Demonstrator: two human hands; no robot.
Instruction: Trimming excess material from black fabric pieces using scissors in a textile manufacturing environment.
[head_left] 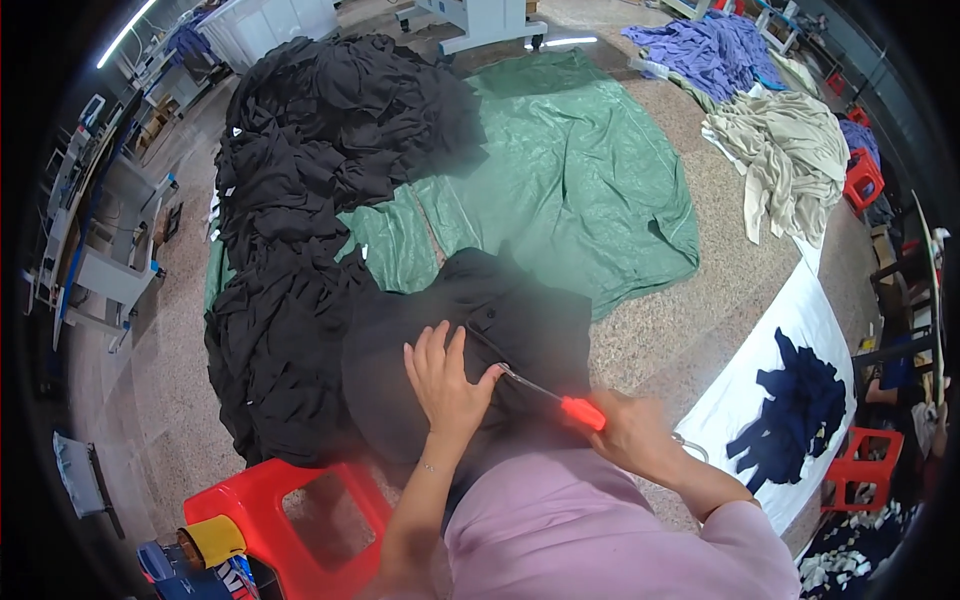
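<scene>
Black garment: the dark buttoned cloth (545,315) spreads across the lower centre of the frame, in front of the wearer's pink shirt (600,530).
Left grip: the left hand (447,392) rests on the cloth with fingers extended, thumb apart from them and beside the tool's metal tip.
Right grip: the right hand (637,432) is clamped around the handle of the red-handled tool (583,412), its thin shank pointing toward the left thumb.
Cloth handling: probably light, soft and limp, likely to crease or slide if unsupported; best held flat with spread fingers close to the button (490,314).
Tool handling: looks rigid and light, the slim shank perhaps easily bent; the red handle is the place to hold.
Hidden: the right palm and some fingers, the underside of the garment, and whatever supports it.
Hard to make out: haze over the dark cloth blurs folds and seams; the tip's exact shape, and whether it touches the thumb or cloth, cannot be told.
Cut off: the red stool (235,492) at the lower left.
</scene>
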